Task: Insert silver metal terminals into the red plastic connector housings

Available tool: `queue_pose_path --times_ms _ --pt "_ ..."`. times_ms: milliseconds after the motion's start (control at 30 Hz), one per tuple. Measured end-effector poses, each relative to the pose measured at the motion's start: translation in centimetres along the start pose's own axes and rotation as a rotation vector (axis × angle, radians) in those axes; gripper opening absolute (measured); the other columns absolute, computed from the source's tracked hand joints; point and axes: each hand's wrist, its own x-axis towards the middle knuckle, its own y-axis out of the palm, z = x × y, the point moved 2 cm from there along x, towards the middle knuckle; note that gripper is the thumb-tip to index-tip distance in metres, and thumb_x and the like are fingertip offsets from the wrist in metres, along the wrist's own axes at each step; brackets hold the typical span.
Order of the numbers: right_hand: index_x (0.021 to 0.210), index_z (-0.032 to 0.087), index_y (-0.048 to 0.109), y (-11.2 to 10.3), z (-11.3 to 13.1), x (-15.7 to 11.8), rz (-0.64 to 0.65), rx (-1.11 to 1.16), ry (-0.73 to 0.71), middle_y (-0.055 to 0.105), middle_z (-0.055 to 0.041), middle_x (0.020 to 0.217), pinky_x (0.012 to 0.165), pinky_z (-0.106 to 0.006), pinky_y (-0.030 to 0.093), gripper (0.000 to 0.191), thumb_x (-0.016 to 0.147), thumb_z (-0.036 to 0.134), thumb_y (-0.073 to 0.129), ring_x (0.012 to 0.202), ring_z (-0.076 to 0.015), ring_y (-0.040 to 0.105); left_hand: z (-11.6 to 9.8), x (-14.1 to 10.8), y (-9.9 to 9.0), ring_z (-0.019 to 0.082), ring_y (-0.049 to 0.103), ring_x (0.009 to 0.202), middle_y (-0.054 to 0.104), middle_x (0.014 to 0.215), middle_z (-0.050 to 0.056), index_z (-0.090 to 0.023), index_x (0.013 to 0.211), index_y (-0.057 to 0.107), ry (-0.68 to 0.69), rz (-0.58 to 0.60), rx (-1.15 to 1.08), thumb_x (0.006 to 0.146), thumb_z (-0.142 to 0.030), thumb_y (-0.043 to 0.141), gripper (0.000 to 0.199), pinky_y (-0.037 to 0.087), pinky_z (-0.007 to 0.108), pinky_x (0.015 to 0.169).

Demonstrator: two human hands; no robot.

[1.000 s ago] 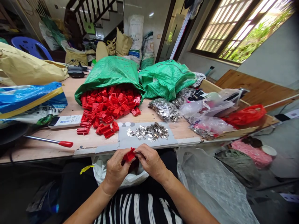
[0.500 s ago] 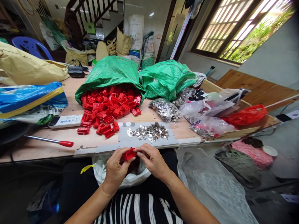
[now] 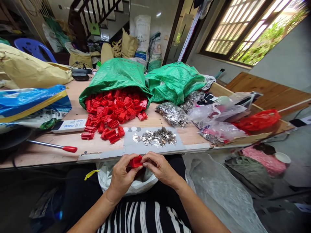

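My left hand (image 3: 124, 171) is closed around a small red plastic box-like part (image 3: 136, 161), held over my lap just below the table edge. At the part's right end, my right hand (image 3: 157, 166) is pinched, with thumb and fingertips touching it. Whatever lies between those right fingertips is hidden. Beneath both hands is an open white sack (image 3: 107, 179). On the table ahead, a pile of small silvery metal pieces (image 3: 157, 137) lies on a grey sheet (image 3: 178, 144). Many more red parts (image 3: 114, 110) spill from a green woven sack (image 3: 116, 72).
A second green sack (image 3: 175, 81) and a clear bag of metal pieces (image 3: 172, 114) stand behind the pile. To the right is a cardboard box (image 3: 252, 139) of plastic bags. A red-tipped lever (image 3: 70, 149), a white scale-like device (image 3: 70, 125) and a blue bag (image 3: 34, 103) are at left.
My right fingertips have shifted slightly on the red part's right end, and the part has turned a little in my left hand. The view has shifted slightly.
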Motion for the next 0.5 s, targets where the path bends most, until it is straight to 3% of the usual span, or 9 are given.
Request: queue_pose_path --times_ms 233,400,500 --pt "0.087 0.019 0.06 0.28 -0.42 -0.03 -0.099 -0.063 0.045 0.058 -0.0008 0.079 0.069 -0.024 0.042 0.008 0.089 0.018 0.053 0.073 -0.0135 0.055 0.38 0.21 0.3 0.018 0.065 0.087 0.067 0.097 0.004 -0.022 0.106 0.061 -0.173 0.037 -0.145 0.081 -0.026 0.065 0.026 0.054 0.03 0.077" --pt "0.09 0.018 0.06 0.51 -0.45 -0.02 -0.098 -0.088 0.01 0.06 -0.0027 0.083 0.07 -0.024 0.043 0.009 0.088 0.016 0.052 0.075 -0.0138 0.055 0.32 0.27 0.37 0.019 0.063 0.088 0.065 0.095 0.005 -0.023 0.103 0.064 -0.175 0.061 -0.168 0.08 -0.025 0.065 0.023 0.053 0.033 0.079" --pt "0.087 0.018 0.06 0.34 -0.56 -0.07 -0.134 -0.035 0.07 0.059 -0.001 0.078 0.065 -0.023 0.041 0.008 0.088 0.018 0.052 0.068 -0.012 0.051 0.24 0.35 0.27 0.019 0.062 0.086 0.063 0.093 0.005 -0.021 0.098 0.062 -0.339 0.056 -0.384 0.078 -0.027 0.066 0.02 0.055 0.035 0.078"
